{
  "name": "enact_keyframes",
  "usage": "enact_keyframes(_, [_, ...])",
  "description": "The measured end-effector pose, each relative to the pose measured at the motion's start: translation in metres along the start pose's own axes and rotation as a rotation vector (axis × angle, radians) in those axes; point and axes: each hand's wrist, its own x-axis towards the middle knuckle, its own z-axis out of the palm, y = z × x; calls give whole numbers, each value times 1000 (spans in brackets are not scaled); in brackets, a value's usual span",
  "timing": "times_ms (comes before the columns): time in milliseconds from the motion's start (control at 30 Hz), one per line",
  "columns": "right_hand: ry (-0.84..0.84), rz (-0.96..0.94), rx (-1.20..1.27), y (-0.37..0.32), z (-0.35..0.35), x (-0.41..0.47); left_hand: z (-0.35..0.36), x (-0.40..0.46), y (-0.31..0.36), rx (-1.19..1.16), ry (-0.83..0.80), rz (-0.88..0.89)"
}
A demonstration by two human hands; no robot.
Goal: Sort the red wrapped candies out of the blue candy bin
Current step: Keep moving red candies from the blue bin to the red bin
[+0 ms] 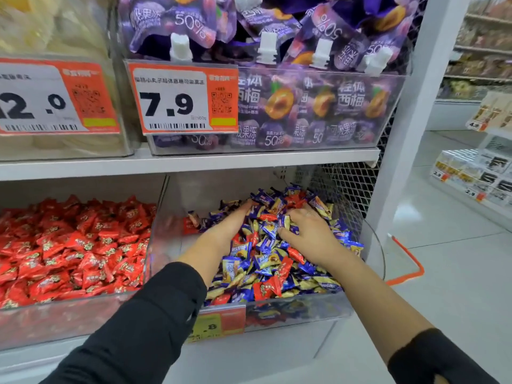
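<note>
A clear bin (299, 309) on the lower shelf holds a heap of blue and gold wrapped candies (266, 261) with red wrapped candies (267, 289) scattered among them. My left hand (235, 220) reaches deep into the heap, fingers straight and partly buried under wrappers. My right hand (307, 231) lies on top of the pile to the right, fingers dug into the candies, thumb pointing left; the candies hide whether it holds one. Left of this bin, a second clear bin (69, 317) is full of red wrapped candies (72, 245).
A clear divider wall (155, 231) separates the two bins. The shelf above (194, 162) carries purple jelly pouches (304, 106) and price tags (182, 101) and overhangs the bins. A white upright post (399, 134) and wire mesh (343, 184) close the right side; the aisle floor lies beyond.
</note>
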Motion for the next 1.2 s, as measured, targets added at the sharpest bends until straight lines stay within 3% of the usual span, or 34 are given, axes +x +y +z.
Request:
enact_keyframes(133, [-62, -4, 58, -4, 4, 2, -1, 2, -1, -178, -72, -32])
enact_keyframes(433, [-198, 19, 358, -59, 6, 19, -23, -14, 15, -418, -58, 95])
enact_keyframes(500, [-228, 26, 386, -53, -6, 17, -23, -23, 16, -328, -67, 117])
enact_keyframes(733, [-318, 65, 150, -3, -62, -29, -28, -64, 21, 184, -231, 285])
enact_keyframes(867, [-229, 112, 52, 4, -82, -49, -44, -84, 28, 497, -156, 361])
enact_keyframes(1000, [-164, 31, -44, -18, -86, -55, -67, -97, 23, 839, -22, 415])
enact_keyframes(1100, [-205, 19, -64, -31, -82, -47, -79, -99, 19, 1062, 73, 349])
enact_keyframes(1200, [-289, 75, -66, -32, -76, -38, -69, -104, 15, 1113, 45, 352])
